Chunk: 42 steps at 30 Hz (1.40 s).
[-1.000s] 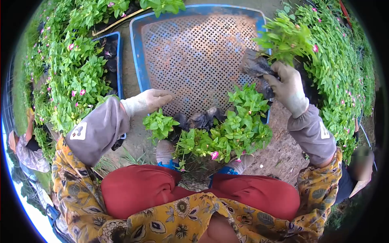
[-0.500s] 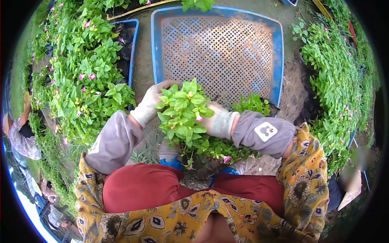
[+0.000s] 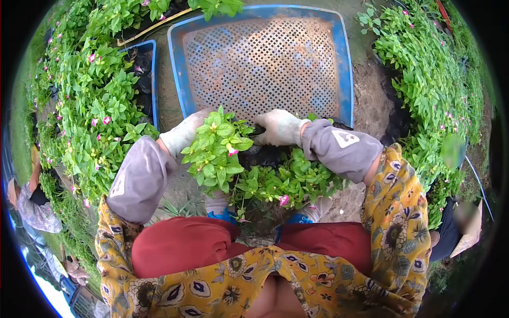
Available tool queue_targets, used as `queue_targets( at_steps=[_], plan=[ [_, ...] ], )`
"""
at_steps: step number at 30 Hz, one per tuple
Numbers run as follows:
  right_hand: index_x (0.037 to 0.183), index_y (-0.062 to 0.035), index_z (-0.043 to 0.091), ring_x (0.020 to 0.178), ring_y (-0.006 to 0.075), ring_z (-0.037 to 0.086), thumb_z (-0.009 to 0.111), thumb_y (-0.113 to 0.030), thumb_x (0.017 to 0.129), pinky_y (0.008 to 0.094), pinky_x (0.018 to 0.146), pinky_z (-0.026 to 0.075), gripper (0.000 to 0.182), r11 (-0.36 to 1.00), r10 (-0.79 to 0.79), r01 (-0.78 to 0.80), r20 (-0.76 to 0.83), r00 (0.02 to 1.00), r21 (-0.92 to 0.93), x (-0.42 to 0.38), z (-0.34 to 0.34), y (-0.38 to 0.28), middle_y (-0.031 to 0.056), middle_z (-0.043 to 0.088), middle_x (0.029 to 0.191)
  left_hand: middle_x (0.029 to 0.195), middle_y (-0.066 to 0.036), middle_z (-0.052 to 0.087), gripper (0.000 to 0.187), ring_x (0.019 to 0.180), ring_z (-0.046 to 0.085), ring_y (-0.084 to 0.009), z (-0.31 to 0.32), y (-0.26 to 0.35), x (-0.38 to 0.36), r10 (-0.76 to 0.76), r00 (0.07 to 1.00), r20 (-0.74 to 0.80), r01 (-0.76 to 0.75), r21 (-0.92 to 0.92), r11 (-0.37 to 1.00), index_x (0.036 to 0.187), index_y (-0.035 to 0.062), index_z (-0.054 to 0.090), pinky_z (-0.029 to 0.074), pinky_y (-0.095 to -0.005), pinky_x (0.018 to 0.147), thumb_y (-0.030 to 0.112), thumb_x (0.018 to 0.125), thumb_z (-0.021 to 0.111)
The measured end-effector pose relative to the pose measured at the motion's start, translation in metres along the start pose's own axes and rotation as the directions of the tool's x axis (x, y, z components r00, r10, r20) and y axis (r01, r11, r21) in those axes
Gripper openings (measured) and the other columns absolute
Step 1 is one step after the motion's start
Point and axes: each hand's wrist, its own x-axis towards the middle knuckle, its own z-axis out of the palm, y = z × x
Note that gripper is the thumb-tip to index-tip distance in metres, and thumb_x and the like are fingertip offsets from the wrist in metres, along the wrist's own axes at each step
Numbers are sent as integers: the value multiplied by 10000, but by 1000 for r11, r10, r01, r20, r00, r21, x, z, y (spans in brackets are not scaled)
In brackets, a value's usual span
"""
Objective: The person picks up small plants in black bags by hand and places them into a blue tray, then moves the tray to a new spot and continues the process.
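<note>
Bare, brown ground [image 3: 369, 90] bears a wide blue crate [image 3: 179, 79], its lattice floor smeared with dirt and leafy plants [image 3: 286, 183] in black bags grouped along its near side. A narrower blue tray [image 3: 155, 79] lies to the left — pink-flowered plants [image 3: 93, 106] beside and over it. Dense greenery [image 3: 424, 85] dotted with pink lines the right — dark bags [image 3: 398, 119] showing along its edge. Blue shoes [image 3: 222, 214] rest near the crate.

We're seeing a blue rim on the crate [image 3: 345, 69], our yellow floral shirt [image 3: 212, 289], red trousers [image 3: 183, 245] and pink flowers [image 3: 233, 150].
</note>
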Motion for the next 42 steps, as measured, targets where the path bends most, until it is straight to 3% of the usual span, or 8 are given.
queue_targets(
  at_steps=[3, 6, 14, 20, 25, 28, 31, 42],
  plan=[
    [989, -111, 655, 891, 330, 652, 599, -145, 759, 416, 810, 507, 238, 995, -44, 63, -222, 974, 81, 2, -4, 12, 150, 682, 869, 1207, -99, 578, 479, 1077, 570, -194, -4, 16, 0, 369, 929, -22, -281, 605, 745, 1255, -4, 531, 444, -310, 936, 182, 838, 676],
    [959, -120, 652, 862, 335, 649, 593, -131, 772, 424, 787, 507, 197, 987, -110, 146, -384, 917, 65, 6, 6, 21, 152, 671, 845, 1231, -112, 569, 501, 1126, 551, -217, 11, 54, 1, 12, 998, -55, -16, -74, 997, 1257, -2, 545, 416, -331, 975, 208, 824, 684],
    [1014, -84, 623, 979, 345, 608, 597, -88, 755, 417, 852, 486, 260, 953, -71, 157, -311, 948, 260, 6, 40, 16, 165, 640, 997, 1164, -170, 596, 506, 1065, 561, -319, 7, 31, 28, 354, 904, 239, -424, 408, 808, 1195, 31, 613, 418, -406, 941, 277, 761, 696],
    [1187, -78, 598, 974, 310, 636, 619, -213, 842, 381, 853, 497, 371, 889, -219, 302, -260, 940, 345, -31, -19, 26, 177, 665, 1029, 990, -122, 617, 468, 916, 593, -326, 23, 24, 35, 81, 979, 187, -181, 612, 770, 1176, 251, 660, 477, -406, 820, 283, 712, 713],
    [990, -73, 676, 785, 157, 631, 617, -163, 873, 309, 713, 512, 159, 664, 623, 73, -604, 497, 744, -110, -53, 130, 114, 671, 872, 1001, -114, 615, 425, 876, 625, -281, 21, 9, 36, 90, 979, 183, -178, 551, 815, 1156, 149, 673, 501, -335, 783, 147, 731, 668],
    [1148, -124, 615, 862, 272, 645, 639, -139, 839, 354, 758, 525, 311, 797, 404, -501, -914, 29, 336, -151, -9, 236, 171, 563, 1157, 997, -130, 624, 435, 889, 624, -306, 18, 17, 36, 191, 958, 212, -284, 640, 715, 1157, 141, 670, 500, -362, 785, 201, 727, 682],
    [1311, -212, 500, 1025, 427, 579, 629, -205, 830, 475, 848, 497, 498, 580, 634, -660, -773, -2, 477, -173, -6, 257, 216, 465, 1318, 1019, -121, 635, 462, 929, 592, -325, 18, 20, 40, 133, 967, 218, -233, 543, 807, 1158, 185, 670, 487, -391, 808, 173, 696, 696],
    [984, -176, 676, 829, 358, 641, 670, -274, 833, 438, 748, 513, 180, 752, 492, -524, -870, 41, 401, -173, -3, 332, 119, 685, 901, 1063, -156, 621, 445, 978, 588, -348, 19, 30, 32, 174, 963, 205, -268, 657, 705, 1163, 138, 663, 469, -424, 850, 249, 733, 671]
  ],
)
